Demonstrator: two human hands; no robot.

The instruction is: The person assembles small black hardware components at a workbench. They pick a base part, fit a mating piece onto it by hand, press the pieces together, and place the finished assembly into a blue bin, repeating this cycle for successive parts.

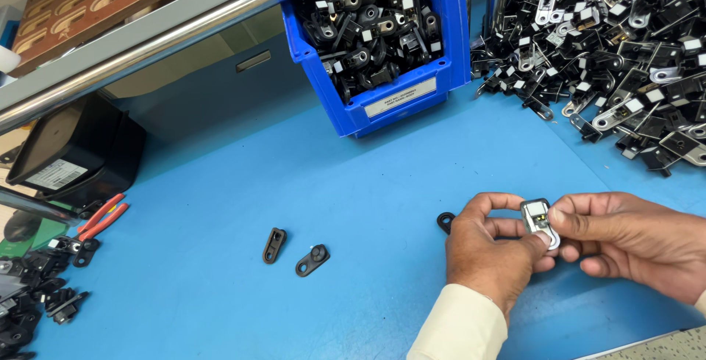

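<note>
Pinching one small silver clip (539,220) between them, the left hand (489,246) and right hand (632,239) keep fingers clamped on it (clip standing upright, above the counter (382,183)).

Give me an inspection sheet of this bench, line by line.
Surface: blue mat, bare in the middle.
Job's things: small silver metal part pinched between both hands; two loose black parts lying apart on the mat.
Clutter: blue bin full of black parts; large pile of parts at far right; red-handled pliers and more black parts at left.
Grips: left hand and right hand both shut on the part.
Cables: nothing seen.
Surroundings: metal rail, black box at left.
</note>
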